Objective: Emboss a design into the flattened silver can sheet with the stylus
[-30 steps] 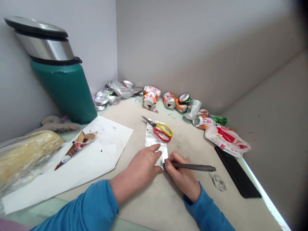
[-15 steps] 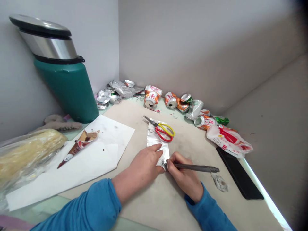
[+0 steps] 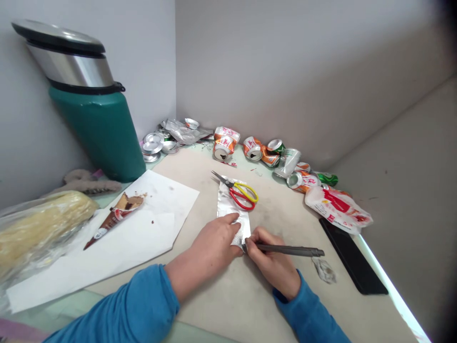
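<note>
A strip of silvery metal sheet [image 3: 227, 206] lies on the beige work surface, with a dimpled patch at its near end. Pressing down on that sheet, my left hand [image 3: 214, 245] has its fingers apart and grips nothing. My right hand [image 3: 273, 259] is closed around a dark grey pen-like tool [image 3: 291, 249], whose tip meets the sheet's near right corner beside my left fingers. Scissors [image 3: 240, 191] with one red and one yellow handle rest across the sheet's upper part, blades towards the upper left.
Crushed cans [image 3: 225, 143] line the back wall. On the left are a green bottle [image 3: 103, 128], white paper [image 3: 160, 190] bearing an ice cream cone [image 3: 112, 216], and bagged bread [image 3: 46, 219]. A black phone [image 3: 352, 257] and red-white wrapper [image 3: 335, 207] lie right.
The whole view has shifted very slightly. Both hands, the tool and the sheet keep nearly the same places relative to each other.
</note>
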`<state>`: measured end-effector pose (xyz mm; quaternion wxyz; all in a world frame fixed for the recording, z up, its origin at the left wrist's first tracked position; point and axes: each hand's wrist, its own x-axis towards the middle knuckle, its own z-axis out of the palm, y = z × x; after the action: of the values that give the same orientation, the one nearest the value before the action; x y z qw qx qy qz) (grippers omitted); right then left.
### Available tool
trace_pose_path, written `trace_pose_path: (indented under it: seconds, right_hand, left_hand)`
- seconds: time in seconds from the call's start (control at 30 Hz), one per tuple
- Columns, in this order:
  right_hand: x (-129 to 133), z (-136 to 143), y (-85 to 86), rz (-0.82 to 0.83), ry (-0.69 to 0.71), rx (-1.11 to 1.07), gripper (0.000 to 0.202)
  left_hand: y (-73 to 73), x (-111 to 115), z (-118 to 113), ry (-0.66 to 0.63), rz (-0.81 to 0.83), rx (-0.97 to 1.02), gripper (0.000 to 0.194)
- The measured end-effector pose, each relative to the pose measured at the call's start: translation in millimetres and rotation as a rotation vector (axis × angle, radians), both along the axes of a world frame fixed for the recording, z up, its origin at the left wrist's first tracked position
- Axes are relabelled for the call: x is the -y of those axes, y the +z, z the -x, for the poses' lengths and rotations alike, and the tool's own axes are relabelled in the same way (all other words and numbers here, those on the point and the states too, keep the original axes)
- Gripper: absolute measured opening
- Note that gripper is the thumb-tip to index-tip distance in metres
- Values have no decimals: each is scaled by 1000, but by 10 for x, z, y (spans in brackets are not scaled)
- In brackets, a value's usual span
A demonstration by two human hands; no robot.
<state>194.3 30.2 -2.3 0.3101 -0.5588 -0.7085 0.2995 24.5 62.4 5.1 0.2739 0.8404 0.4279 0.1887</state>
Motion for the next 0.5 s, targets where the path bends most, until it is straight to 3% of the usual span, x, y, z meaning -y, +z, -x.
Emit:
trace_pose_path:
  seconds: [0.2,0.37,0.5]
  right_hand:
    - [1,4,-14,11,-8,-39,21]
    - [-27,-2,-23,22,-135,-135,23]
    - [-36,-1,-16,16,-153,-125,22]
  left_hand:
    - [12,16,8,4,10,-1,36]
    - [18,26,21,-5,15,-1,38]
    - [32,26,26,-5,18,1,37]
